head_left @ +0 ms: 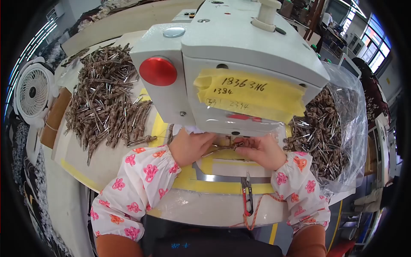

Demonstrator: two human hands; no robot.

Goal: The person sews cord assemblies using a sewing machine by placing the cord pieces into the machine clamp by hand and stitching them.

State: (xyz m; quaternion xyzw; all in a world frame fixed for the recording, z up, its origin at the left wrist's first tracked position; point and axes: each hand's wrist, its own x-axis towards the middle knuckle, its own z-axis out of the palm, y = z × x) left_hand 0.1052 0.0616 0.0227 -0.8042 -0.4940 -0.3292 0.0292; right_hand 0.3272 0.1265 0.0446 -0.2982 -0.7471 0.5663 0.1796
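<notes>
Brown knotted cord [219, 148] lies crosswise between your hands, just below the white machine head [252, 55], its long axis running roughly left to right. Your right hand [262, 152] is nearer the knotted end, thumb and fingers pinched together on it. The other end slants toward your left hand [188, 147], whose fingertips are partly hidden; whether they grip cannot be told. At right, a clear plastic bag [356, 137] holds similar cords [321, 137]; another heap [105, 94] lies loose on the left.

White sleeve covers [147, 175] w/ pink & orange flowers, rust-orange sleeves [117, 246] under.
</notes>
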